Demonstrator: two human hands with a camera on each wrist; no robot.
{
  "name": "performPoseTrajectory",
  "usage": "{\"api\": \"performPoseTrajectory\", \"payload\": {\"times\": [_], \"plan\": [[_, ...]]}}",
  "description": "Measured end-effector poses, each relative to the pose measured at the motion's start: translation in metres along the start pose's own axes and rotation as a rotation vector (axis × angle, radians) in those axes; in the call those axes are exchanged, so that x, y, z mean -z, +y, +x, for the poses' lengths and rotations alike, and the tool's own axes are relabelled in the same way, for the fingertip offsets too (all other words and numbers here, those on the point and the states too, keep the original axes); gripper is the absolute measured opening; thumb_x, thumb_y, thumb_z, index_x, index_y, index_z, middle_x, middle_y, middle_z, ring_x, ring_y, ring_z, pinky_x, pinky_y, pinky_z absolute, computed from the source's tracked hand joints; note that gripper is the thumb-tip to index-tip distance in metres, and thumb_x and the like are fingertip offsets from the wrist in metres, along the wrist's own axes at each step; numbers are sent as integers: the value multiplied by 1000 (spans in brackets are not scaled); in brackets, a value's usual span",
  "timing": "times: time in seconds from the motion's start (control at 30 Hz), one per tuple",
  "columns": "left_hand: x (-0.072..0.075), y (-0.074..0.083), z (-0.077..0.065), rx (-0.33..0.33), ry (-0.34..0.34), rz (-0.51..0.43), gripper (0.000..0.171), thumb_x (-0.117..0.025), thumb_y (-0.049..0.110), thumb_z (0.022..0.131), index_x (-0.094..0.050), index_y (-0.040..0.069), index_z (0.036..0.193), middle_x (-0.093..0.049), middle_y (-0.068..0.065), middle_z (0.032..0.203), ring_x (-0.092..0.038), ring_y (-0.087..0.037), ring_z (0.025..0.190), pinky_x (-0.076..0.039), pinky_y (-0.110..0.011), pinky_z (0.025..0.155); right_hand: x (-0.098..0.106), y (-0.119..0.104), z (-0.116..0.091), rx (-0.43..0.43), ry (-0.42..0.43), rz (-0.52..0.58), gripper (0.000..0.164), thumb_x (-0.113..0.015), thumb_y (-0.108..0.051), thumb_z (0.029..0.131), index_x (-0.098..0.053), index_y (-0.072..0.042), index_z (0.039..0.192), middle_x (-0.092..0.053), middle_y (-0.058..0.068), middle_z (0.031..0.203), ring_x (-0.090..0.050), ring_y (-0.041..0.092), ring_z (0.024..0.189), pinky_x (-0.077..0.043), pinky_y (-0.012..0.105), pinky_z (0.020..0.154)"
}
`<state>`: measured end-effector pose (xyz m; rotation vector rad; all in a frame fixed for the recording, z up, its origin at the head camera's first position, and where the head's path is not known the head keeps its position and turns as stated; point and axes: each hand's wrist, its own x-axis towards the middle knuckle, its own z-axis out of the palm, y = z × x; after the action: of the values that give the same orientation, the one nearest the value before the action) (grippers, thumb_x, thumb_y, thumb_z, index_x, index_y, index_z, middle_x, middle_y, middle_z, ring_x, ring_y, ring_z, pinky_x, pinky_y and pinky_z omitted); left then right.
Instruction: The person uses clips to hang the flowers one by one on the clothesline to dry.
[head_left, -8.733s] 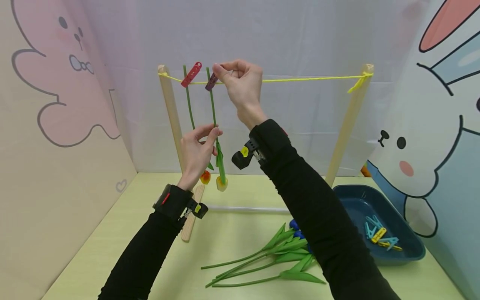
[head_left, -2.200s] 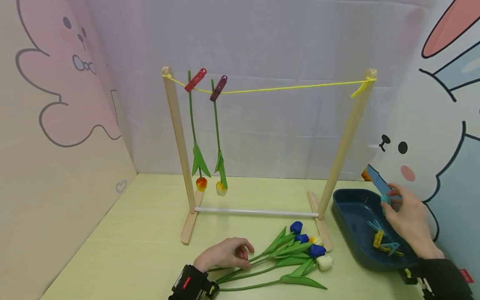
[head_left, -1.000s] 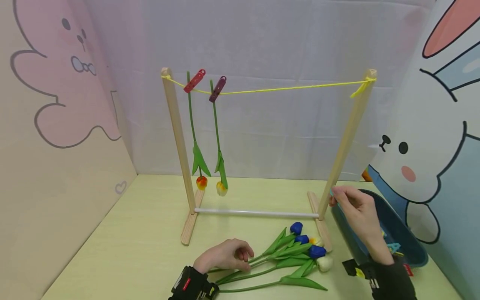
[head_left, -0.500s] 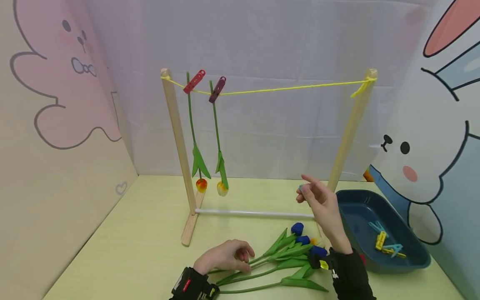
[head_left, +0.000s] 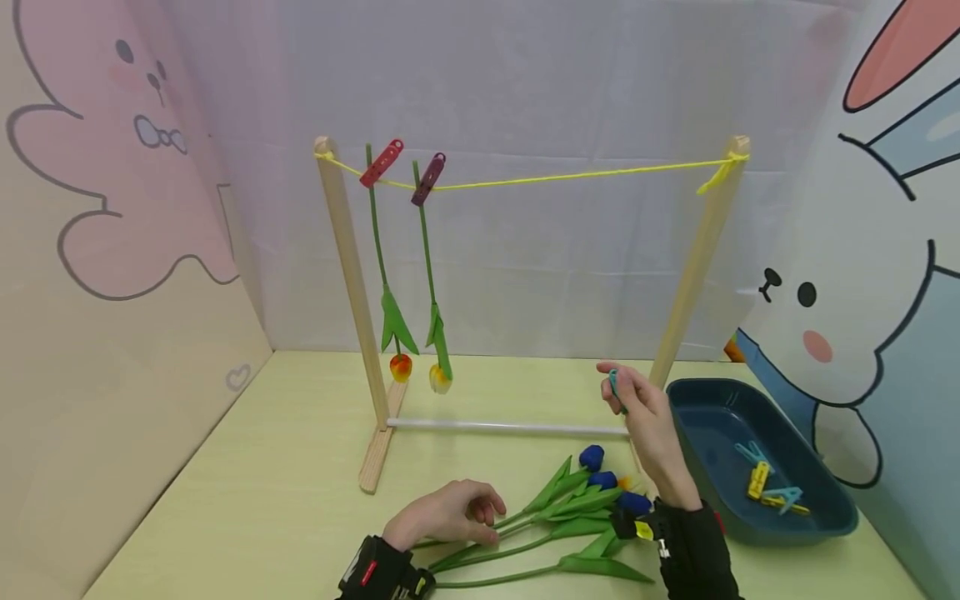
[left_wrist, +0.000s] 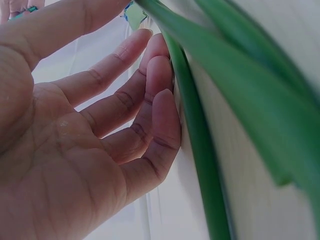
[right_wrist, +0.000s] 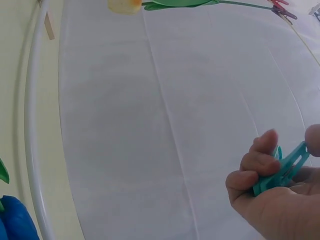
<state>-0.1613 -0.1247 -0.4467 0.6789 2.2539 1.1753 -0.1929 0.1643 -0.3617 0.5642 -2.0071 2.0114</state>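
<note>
My right hand (head_left: pixel 654 429) holds a teal clothespin (right_wrist: pixel 282 172) in curled fingers, raised above the right end of the white crossbar. Low in the head view, my left hand (head_left: pixel 450 510) rests by the stems of the lying tulips (head_left: pixel 577 508), its fingers loosely bent. In the left wrist view those fingertips are right at a green stem (left_wrist: pixel 197 145) without wrapping it. Two tulips hang heads down from the yellow cord (head_left: pixel 555 177): an orange-red one (head_left: pixel 401 367) under a red clothespin (head_left: pixel 382 163), and a pale yellow one (head_left: pixel 440 379) under a dark purple clothespin (head_left: pixel 428 179).
A wooden frame, with its left post (head_left: pixel 349 267) and right post (head_left: pixel 701 250), carries the cord; a white crossbar (head_left: pixel 502 427) joins it low down. At right stands a dark blue basin (head_left: pixel 705 417) with teal and yellow clothespins (head_left: pixel 759 480) inside.
After the purple clothespin was fixed on the second tulip, both hands came down. My right hand took a teal clothespin from the basin and moved left with it; my left hand stayed by the stems.
</note>
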Motion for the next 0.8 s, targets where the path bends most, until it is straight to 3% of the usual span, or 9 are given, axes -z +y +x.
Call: {"api": "performPoseTrajectory", "payload": {"times": [0.2, 0.43, 0.6, 0.8], "plan": [[1, 0, -1, -2, -7, 2, 28, -79, 12, 87, -68, 4, 112, -61, 4, 87, -53, -2, 77, -44, -19, 73, 4, 1, 0, 68, -34, 200, 30, -35, -22, 111, -63, -12, 111, -50, 0, 80, -35, 20, 71, -26, 34, 71], [0, 2, 0, 23, -11, 9, 23, -79, 13, 88, -69, 6, 107, -62, 3, 89, -54, -3, 78, -44, -19, 73, 16, 5, 0, 104, -135, 515, 48, -17, -22, 112, -60, -2, 120, -52, 2, 83, -33, 22, 74, -21, 36, 74], [-2, 4, -1, 45, -26, 43, 13, -77, 13, 89, -72, 8, 99, -62, 5, 89, -52, -4, 77, -44, -21, 73, 21, 5, 0, 97, -139, 571, 51, -14, -25, 112, -58, -2, 121, -48, 4, 85, -28, 23, 76, -18, 36, 77], [-2, 6, -2, 35, -22, 78, 7, -76, 16, 90, -73, 11, 92, -64, 5, 90, -54, -3, 79, -46, -22, 75, 23, 2, 1, 122, -44, 596, 41, -23, -24, 111, -58, -3, 113, -49, 4, 87, -34, 20, 75, -18, 35, 76]]}}
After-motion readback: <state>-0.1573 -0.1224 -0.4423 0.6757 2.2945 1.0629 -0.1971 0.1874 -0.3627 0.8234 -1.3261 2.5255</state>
